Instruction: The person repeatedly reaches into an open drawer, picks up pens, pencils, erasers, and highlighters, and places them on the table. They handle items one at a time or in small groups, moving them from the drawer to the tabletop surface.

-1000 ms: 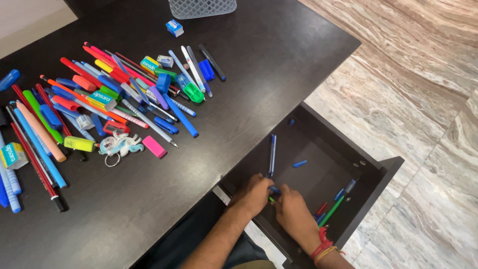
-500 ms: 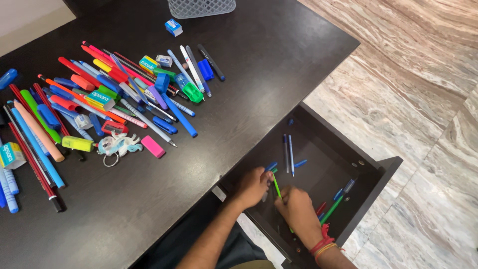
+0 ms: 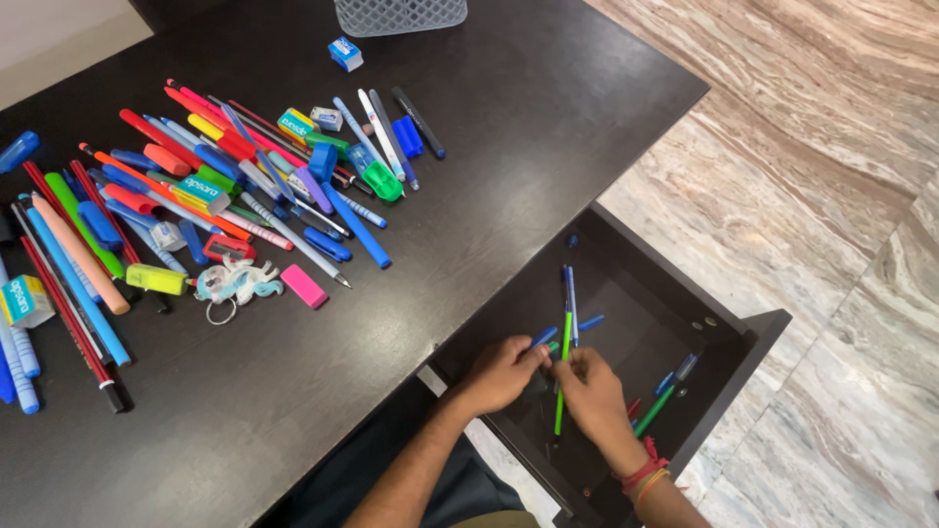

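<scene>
In the head view, both hands worked inside the open dark drawer (image 3: 745,330) that stood pulled out from the front edge of the dark desk (image 3: 509,117). The step in hand looked like sorting or picking among the few pens lying on the drawer floor.

The left hand (image 3: 501,374) came in from the drawer's near left corner, palm down, fingers curled, with a short blue piece (image 3: 544,337) at its fingertips. Whether it was pinched or only touched could not be told. The right hand (image 3: 593,393), with red and orange bands (image 3: 646,475) at the wrist, lay just beside it, knuckles up. Its fingertips closed toward the green pen (image 3: 558,416), apparently gripping the barrel near its middle.

That pen lay almost lengthwise in the drawer, its far end touching or overlapping a blue pen (image 3: 569,289) that pointed toward the back wall. A small blue cap (image 3: 591,322) sat near them, and another green pen and a blue one (image 3: 667,389) lay by the right wall.

As a judgement, the next move called for a clean lift of the green pen so that it cleared the blue one without dragging it, with the left hand kept out of its path.

On the desk, well apart from the hands, lay a wide spread of coloured pens and markers (image 3: 196,186), a pink eraser (image 3: 304,286) and a mesh basket (image 3: 399,12) at the far edge.
</scene>
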